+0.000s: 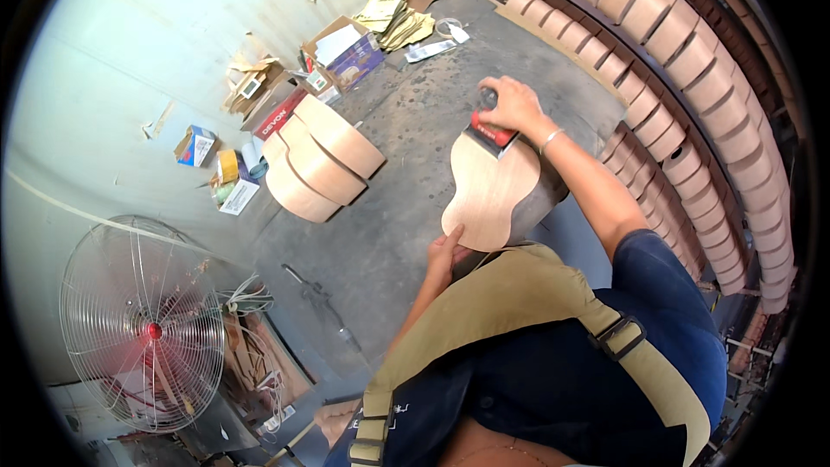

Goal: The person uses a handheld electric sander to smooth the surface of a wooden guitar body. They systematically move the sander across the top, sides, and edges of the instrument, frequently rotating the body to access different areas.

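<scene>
Right now the left hand (447,252) grips the bottom edge of the small guitar body (491,190) on the workbench (389,233). Right hand (512,108) presses a red sanding block (493,132) on top. It looks light, thin, easy to dent.

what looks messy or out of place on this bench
The small boxes and papers along the bench's far edge lie tumbled and open. The guitar body between the left hand and right hand looks intact.
</scene>
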`<state>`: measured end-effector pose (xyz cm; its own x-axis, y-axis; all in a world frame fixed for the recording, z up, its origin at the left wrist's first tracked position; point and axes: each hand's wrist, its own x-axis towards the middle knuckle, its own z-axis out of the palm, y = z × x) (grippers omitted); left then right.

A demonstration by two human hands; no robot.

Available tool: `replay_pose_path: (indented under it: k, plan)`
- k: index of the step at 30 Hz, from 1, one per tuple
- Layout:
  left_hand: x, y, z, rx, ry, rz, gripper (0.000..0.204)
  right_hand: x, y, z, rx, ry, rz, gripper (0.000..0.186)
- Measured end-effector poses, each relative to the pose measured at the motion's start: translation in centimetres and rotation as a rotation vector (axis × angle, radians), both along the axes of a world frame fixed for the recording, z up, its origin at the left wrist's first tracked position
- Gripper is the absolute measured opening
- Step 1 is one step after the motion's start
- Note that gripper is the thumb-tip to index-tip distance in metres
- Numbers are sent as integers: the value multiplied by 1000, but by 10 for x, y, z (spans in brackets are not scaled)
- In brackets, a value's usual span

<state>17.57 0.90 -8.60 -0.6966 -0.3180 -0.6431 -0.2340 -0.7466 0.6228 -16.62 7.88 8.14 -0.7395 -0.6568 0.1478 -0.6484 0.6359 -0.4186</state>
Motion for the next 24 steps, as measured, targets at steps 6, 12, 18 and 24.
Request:
replay_pose_path:
  k: [6,12,18,24]
  plan:
    - [18,-1,-16,31,171,52,39,89,62,7,-146,-32,71,52]
    - [17,-3,-8,68,235,57,33,94,99,6,-143,-45,-7,60]
    - [11,-2,-6,-18,212,114,35,82,112,7,-96,-9,-195,61]
    - [19,-8,-14,85,253,83,47,207,87,15,-167,-54,175,57]
